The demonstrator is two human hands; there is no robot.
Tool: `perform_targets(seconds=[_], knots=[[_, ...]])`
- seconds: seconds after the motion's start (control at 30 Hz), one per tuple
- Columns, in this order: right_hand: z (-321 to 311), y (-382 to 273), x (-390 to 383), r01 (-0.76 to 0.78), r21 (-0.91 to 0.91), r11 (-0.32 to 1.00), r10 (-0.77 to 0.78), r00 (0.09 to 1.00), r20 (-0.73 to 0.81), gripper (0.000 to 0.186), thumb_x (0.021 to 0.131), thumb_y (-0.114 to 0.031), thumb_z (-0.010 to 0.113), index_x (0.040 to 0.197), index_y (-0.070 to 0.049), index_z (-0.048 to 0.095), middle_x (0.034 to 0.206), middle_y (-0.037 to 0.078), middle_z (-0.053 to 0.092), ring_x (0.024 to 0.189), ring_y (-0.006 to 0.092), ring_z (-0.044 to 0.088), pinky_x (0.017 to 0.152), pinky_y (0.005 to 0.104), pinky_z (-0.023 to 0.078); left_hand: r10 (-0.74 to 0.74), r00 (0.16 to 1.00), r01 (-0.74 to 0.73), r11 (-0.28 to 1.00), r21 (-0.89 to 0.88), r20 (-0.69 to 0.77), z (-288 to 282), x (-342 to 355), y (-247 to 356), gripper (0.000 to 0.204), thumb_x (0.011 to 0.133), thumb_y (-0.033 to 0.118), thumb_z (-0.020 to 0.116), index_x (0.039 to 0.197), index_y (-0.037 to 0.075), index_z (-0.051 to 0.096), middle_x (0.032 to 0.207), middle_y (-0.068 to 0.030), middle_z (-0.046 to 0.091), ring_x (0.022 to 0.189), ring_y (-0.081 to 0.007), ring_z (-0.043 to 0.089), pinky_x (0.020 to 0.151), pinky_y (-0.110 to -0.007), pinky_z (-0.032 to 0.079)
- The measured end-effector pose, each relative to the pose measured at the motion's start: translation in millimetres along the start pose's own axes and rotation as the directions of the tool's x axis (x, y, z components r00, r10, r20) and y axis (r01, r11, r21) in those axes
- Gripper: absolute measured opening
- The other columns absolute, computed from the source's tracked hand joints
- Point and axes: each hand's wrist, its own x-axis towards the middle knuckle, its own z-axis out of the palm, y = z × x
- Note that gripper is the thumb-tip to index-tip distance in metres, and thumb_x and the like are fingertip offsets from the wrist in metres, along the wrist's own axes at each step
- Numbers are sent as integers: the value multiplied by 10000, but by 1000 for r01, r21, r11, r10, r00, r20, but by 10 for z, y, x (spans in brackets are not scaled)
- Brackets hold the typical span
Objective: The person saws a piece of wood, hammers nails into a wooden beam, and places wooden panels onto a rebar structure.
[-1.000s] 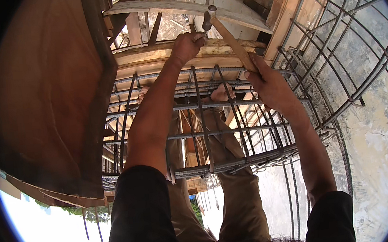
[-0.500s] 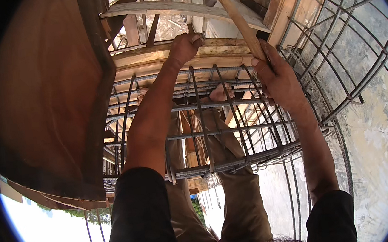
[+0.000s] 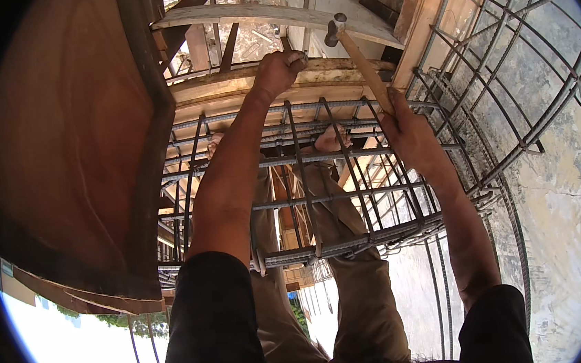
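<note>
My right hand (image 3: 411, 133) is closed around the wooden handle of a hammer (image 3: 366, 66). The dark metal hammer head is raised, to the far right of my other hand. At the timber beam (image 3: 216, 84) beyond the bars, my left hand (image 3: 280, 73) is closed with thumb and fingers pinched together. Something small and greyish shows at its fingertips, too small to name. Both forearms reach over a cage of dark ribbed steel bars (image 3: 330, 156), tied in a grid. My bare feet show through the cage.
A large brown panel (image 3: 67, 152) stands at the left. On the right, more rebar mesh (image 3: 502, 73) runs along a rough grey wall (image 3: 565, 240). A curved wooden plank (image 3: 248, 12) crosses beyond the beam, with debris visible below.
The hammer head has come down toward the beam and nearer to me. My right hand has dropped slightly nearer with it. My left hand stays in place.
</note>
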Motion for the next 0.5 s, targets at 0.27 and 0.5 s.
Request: perform_targets(seconds=[0.27, 0.5], knots=[[225, 356, 365, -50, -69, 996, 62, 983, 171, 379, 1010, -194, 474, 1344, -50, 372, 741, 321, 649, 721, 508, 664, 676, 600, 518, 99, 994, -98, 995, 10, -47, -52, 1, 35, 285, 913, 239, 659, 1149, 90, 717, 935, -143, 721, 960, -313, 687, 887, -391, 528], [202, 351, 378, -5, -146, 989, 36, 978, 207, 375, 1002, -195, 465, 1319, -41, 338, 870, 366, 658, 855, 540, 657, 754, 609, 512, 136, 947, -156, 987, -45, -292, 53, 19, -88, 334, 800, 23, 646, 1126, 19, 573, 1220, -212, 619, 1114, -356, 608, 1044, -438, 457]])
